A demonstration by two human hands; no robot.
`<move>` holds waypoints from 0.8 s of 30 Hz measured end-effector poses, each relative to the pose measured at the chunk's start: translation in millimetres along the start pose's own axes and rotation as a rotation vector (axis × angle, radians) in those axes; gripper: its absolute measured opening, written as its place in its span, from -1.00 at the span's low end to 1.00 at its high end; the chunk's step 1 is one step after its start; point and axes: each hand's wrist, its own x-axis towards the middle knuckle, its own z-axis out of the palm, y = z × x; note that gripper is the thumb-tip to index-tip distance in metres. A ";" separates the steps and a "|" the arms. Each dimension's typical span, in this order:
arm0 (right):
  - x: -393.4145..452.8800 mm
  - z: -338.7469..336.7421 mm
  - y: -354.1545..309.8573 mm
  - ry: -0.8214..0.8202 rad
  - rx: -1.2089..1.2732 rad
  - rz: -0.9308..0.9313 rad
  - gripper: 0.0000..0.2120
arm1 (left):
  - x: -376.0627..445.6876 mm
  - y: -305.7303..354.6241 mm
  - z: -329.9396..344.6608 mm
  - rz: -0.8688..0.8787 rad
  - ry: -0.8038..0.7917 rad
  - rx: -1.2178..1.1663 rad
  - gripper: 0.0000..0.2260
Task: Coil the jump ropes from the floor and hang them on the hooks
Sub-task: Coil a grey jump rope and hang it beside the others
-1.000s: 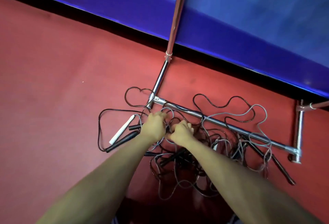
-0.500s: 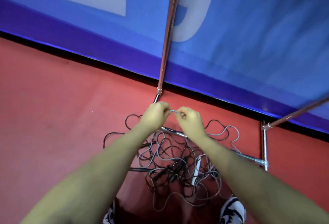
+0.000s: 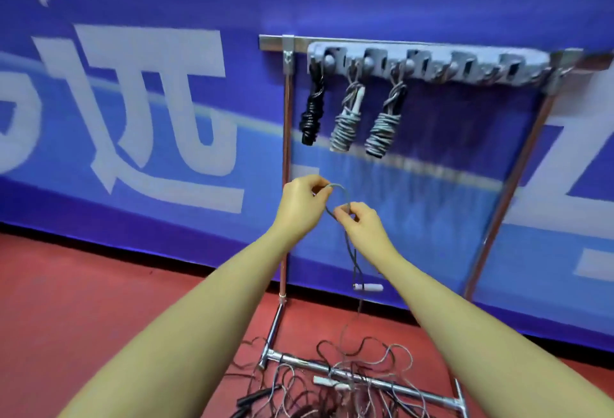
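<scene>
Grey jump rope [image 3: 339, 200] looped between both hands.
Left hand [image 3: 304, 203] and right hand [image 3: 360, 223] pinch it; coiled ropes [image 3: 345, 118] at twelve o'clock.

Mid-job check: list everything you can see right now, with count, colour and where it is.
coiled ropes: three, one black and two grey, hanging from the hook rail
hook rail: one, grey, top of the rack
rack: one, silver, on the red floor against the blue banner
held rope: one, grey, hanging from the hands to the floor, white handle dangling
loose ropes: tangled pile, black and grey, over the rack's base bar
left hand: pinches the rope loop
right hand: pinches the same loop
</scene>
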 end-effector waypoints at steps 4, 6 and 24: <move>-6.9 -36.6 -42.0 -0.060 -0.023 -0.083 -0.85 | 14.5 67.1 -26.6 0.055 0.085 -0.049 -0.86; -4.1 -52.6 -58.7 -0.080 -0.114 -0.118 -0.90 | 20.2 93.3 -36.2 0.077 0.115 -0.108 -0.86; 9.9 -116.3 -122.0 0.128 0.343 -0.142 -0.82 | 5.8 114.3 -17.4 -0.045 -0.332 -0.090 -0.80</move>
